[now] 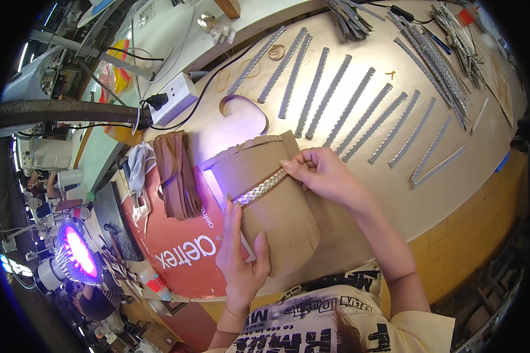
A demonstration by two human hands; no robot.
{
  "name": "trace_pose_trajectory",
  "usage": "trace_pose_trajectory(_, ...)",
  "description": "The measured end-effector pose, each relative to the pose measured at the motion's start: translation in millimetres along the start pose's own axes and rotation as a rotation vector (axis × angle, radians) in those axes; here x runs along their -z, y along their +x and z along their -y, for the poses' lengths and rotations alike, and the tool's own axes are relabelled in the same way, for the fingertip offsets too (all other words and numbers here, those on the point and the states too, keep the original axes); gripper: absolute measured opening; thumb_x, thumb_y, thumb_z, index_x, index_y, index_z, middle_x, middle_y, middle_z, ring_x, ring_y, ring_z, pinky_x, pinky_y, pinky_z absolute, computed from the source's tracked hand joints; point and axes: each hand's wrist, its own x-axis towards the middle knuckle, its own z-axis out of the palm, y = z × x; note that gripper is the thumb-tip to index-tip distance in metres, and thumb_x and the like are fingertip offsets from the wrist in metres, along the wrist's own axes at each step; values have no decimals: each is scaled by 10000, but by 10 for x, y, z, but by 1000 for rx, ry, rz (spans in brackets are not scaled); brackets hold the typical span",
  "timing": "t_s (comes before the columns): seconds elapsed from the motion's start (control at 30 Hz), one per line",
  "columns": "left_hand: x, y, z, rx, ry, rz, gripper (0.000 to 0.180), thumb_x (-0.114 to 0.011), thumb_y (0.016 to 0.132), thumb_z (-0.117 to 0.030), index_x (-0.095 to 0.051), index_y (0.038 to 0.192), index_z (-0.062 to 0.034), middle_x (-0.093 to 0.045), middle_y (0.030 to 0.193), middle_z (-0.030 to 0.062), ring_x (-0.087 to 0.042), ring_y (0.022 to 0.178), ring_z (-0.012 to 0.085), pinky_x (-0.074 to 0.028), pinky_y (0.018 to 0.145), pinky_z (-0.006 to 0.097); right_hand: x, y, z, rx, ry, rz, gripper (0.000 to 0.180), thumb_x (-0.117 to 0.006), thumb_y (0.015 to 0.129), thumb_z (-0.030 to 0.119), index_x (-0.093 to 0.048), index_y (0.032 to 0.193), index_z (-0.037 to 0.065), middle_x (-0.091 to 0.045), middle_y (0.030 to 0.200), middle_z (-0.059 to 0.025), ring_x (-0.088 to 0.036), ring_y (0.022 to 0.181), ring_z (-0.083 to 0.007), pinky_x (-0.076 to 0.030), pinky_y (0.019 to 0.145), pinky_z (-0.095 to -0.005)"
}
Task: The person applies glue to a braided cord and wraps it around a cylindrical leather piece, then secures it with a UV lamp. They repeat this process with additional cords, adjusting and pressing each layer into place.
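Observation:
A silver braided strip [260, 190] lies slantwise across a flat brown panel [280, 235] with a rounded near edge. My right hand [316, 173] pinches the strip's upper right end between thumb and fingers. Beside the strip's lower left end is my left hand [241, 259], its fingers stretched out and thumb apart; the fingertips reach the strip there. Under the panel's left side shows a red printed board [174, 250]. Behind the panel's scalloped far edge, a curled band [245, 107] stands on the table.
Several grey-edged braided strips [330, 97] lie in a row across the table, with bundled strips [433, 59] at far right. Brown straps [174, 176], a white power strip [176, 97] with a black cable, and a glowing purple lamp [76, 253] are left. Another person [98, 303] is beyond.

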Motion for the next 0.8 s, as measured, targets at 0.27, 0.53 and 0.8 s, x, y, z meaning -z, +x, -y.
trace_pose_trajectory(0.27,-47,-42,78,18,-98,-67,538,-619,869,-22,-471,1381,48,-435,1457,276,-455,1347,385,-384,1087,424,-64,-45,-50,-1,-15,-99,362,-716,902,333,-665,780,-4,-584,581,0,-500,509,-49,-408,460,-248)
trace_pose_trajectory(0.53,85,-143,210,85,-148,-260,436,-560,948,-159,-535,1333,44,-482,1424,267,-469,1335,374,-342,1110,441,-278,-375,101,-13,206,-98,320,-739,893,281,-641,783,-2,-587,618,14,-503,537,-29,-404,473,-211)
trace_pose_trajectory(0.8,37,-110,-38,-20,45,-5,582,-504,990,-278,-365,1467,25,-258,1558,274,-247,1456,408,-232,1160,464,-368,-521,184,12,203,-40,220,-713,922,215,-652,860,12,-596,709,64,-469,588,31,-369,508,-145)
